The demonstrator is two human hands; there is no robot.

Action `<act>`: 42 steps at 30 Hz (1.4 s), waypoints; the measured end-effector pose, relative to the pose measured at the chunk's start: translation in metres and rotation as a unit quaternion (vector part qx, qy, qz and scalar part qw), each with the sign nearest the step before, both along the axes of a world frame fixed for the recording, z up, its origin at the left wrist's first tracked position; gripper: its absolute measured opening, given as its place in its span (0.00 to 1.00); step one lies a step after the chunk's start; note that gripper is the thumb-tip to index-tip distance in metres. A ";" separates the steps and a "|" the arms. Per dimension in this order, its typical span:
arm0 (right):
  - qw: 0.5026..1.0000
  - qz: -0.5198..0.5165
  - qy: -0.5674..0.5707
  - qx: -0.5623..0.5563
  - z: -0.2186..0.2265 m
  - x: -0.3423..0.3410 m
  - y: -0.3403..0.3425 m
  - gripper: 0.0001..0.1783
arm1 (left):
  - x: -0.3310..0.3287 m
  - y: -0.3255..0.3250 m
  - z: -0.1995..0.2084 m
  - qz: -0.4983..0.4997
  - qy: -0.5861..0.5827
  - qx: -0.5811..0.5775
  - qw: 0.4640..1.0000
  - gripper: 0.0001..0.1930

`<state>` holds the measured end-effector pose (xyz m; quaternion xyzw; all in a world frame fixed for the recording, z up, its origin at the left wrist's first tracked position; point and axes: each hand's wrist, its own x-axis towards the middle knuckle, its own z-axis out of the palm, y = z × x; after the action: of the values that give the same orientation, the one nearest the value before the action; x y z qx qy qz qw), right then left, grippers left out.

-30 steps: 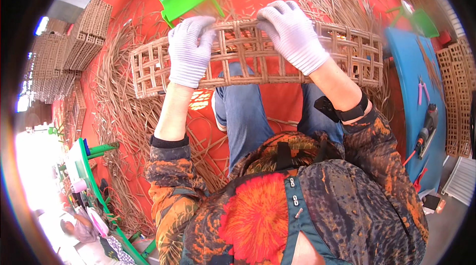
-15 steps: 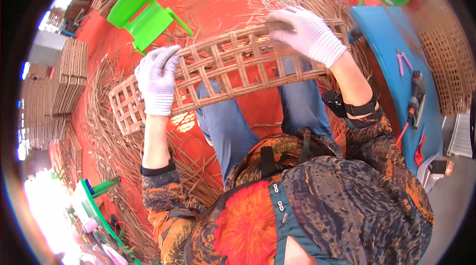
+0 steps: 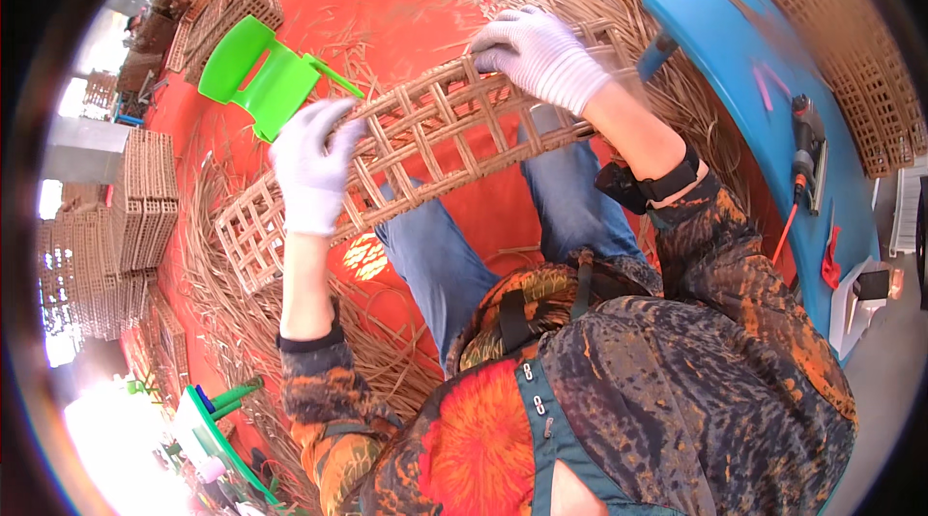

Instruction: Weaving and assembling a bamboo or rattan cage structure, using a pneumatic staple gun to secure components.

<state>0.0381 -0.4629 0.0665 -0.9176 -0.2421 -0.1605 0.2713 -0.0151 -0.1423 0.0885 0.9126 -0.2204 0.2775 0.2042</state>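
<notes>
A long, narrow woven basket point(image 3: 425, 149) in brown open lattice lies tilted across the space above my knees, its left end lower than its right. My left hand point(image 3: 311, 168), in a white knit glove, is at the far rim toward the left end, with the rim between thumb and fingers; it is slightly blurred. My right hand point(image 3: 541, 57), also gloved, reaches over the far rim right of the middle, its fingers curled down onto the lattice. The fingertips of the right hand are partly hidden, and the basket's right end is blurred.
A small green chair point(image 3: 253, 76) stands at the far left. On the right, a blue table point(image 3: 744, 81) holds a power tool point(image 3: 804, 154) and pink-handled tool. Loose woven strips point(image 3: 232, 265) cover much of the red floor. Stacked woven panels point(image 3: 145, 197) stand left; a green table point(image 3: 208, 434) is lower left.
The view has turned a little. The basket's left end has dropped and the basket slants more. My right hand has shifted left with the basket; my left hand's thumb and fingers look more spread.
</notes>
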 end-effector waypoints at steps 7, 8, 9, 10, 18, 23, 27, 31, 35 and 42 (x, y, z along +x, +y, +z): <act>0.999 0.022 -0.043 -0.008 0.006 -0.004 -0.023 0.15 | 0.021 -0.037 -0.016 -0.041 0.123 -0.063 0.990 0.14; 0.999 0.016 -0.046 -0.014 0.009 -0.006 -0.034 0.15 | 0.021 -0.036 -0.017 -0.036 0.125 -0.067 0.989 0.14; 0.997 -0.006 -0.074 -0.038 0.011 -0.009 -0.048 0.16 | 0.020 -0.035 -0.018 -0.045 0.105 -0.059 0.992 0.14; 0.999 -0.014 -0.012 -0.026 0.013 -0.011 -0.059 0.16 | 0.020 -0.035 -0.019 -0.039 0.101 -0.060 0.992 0.14; 0.992 -0.030 -0.106 -0.060 -0.004 -0.004 -0.065 0.13 | 0.018 -0.038 -0.016 -0.036 0.123 -0.088 0.988 0.14; 0.993 -0.038 -0.104 -0.051 0.001 -0.005 -0.061 0.12 | 0.019 -0.037 -0.016 -0.024 0.154 -0.108 0.982 0.14; 0.994 -0.012 -0.106 -0.009 0.004 -0.008 -0.047 0.12 | 0.019 -0.038 -0.017 -0.032 0.153 -0.128 0.979 0.13; 0.997 0.021 -0.072 -0.002 0.000 -0.003 -0.026 0.12 | 0.019 -0.040 -0.020 -0.041 0.125 -0.129 0.983 0.13; 0.998 0.018 -0.061 -0.002 -0.003 0.005 -0.022 0.12 | 0.023 -0.038 -0.016 -0.016 0.156 -0.126 0.980 0.11; 1.000 0.003 -0.018 0.000 0.003 0.017 -0.021 0.12 | 0.033 -0.065 -0.005 -0.023 0.120 -0.064 0.990 0.14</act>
<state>0.0550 -0.4843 0.0692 -0.9138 -0.2498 -0.1763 0.2673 0.0178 -0.2069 0.0837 0.9188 -0.1972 0.1750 0.2938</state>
